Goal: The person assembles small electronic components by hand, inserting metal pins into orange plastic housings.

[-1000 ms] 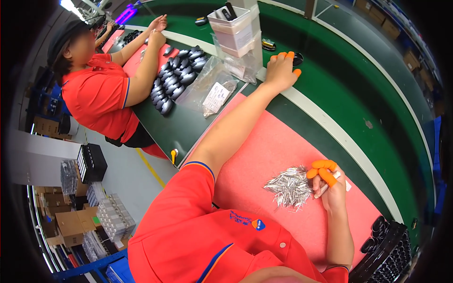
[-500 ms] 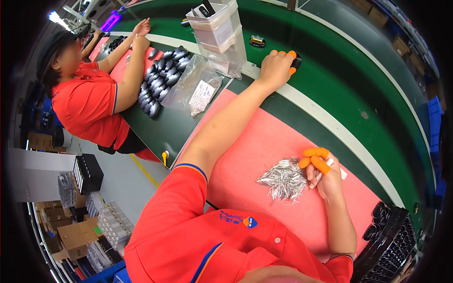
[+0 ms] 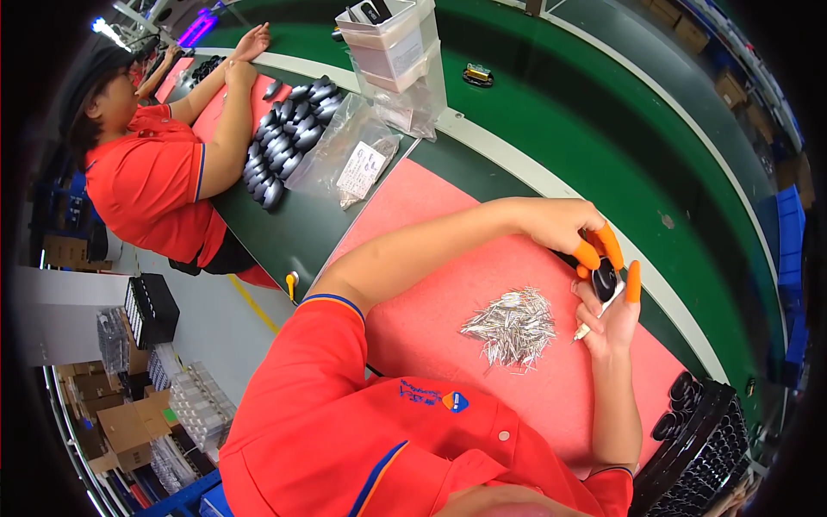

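Observation:
My left hand, with orange finger cots, is closed on a small dark rounded piece with a shiny black face. Just below it, my right hand holds a slim white pen-like tool with a thin tip pointing down toward the mat. One finger of that hand, in an orange cot, stretches upward beside the dark piece; whether it touches cannot be made out. A pile of thin silvery metal pieces lies on the pink mat, left of my right hand.
Beyond the mat runs a green conveyor belt with a pale rail, carrying a black-and-gold part. Black trays stand at the right. Leftward are a white bin, plastic bag, dark rounded shells and a co-worker.
My left hand has come back from the belt to my right hand, bringing the dark piece. My right hand keeps the white tool, and one of its fingers has straightened upward.

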Tool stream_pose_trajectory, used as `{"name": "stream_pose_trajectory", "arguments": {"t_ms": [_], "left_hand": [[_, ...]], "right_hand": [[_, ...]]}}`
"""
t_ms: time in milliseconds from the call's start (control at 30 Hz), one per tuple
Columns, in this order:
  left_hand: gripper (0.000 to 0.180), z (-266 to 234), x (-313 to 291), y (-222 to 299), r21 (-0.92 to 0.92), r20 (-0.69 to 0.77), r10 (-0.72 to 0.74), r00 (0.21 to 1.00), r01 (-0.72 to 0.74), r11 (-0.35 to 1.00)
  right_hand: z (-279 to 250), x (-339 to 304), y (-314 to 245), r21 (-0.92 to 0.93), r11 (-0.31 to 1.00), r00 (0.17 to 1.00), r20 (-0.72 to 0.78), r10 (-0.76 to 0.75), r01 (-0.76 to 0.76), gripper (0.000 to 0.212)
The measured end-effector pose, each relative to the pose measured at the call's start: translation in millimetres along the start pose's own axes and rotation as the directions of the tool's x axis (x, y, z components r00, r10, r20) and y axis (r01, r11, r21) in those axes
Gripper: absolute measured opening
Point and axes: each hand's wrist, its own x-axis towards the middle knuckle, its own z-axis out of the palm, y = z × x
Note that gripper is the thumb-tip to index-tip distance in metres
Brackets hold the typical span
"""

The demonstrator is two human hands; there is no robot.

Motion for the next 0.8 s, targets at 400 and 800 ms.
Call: {"name": "stream_pose_trajectory", "arguments": {"t_ms": [400, 800], "left_hand": [[0.051, -128.1, -33.0, -44.1, 0.750, -0.659, 0.565, 0.496, 0.486, 0.449], [0.021, -120.2, -41.6, -41.5, 0.649, -0.760, 0.366, 0.537, 0.654, 0.389]], "right_hand": [[7.8, -2.2, 4.6, -0.230, 0.973, 1.000, 0.005, 0.025, -0.023, 0.045], [15.3, -5.6, 9.0, -0.378, 0.926, 0.999, -0.034, -0.035, 0.019, 0.041]]}}
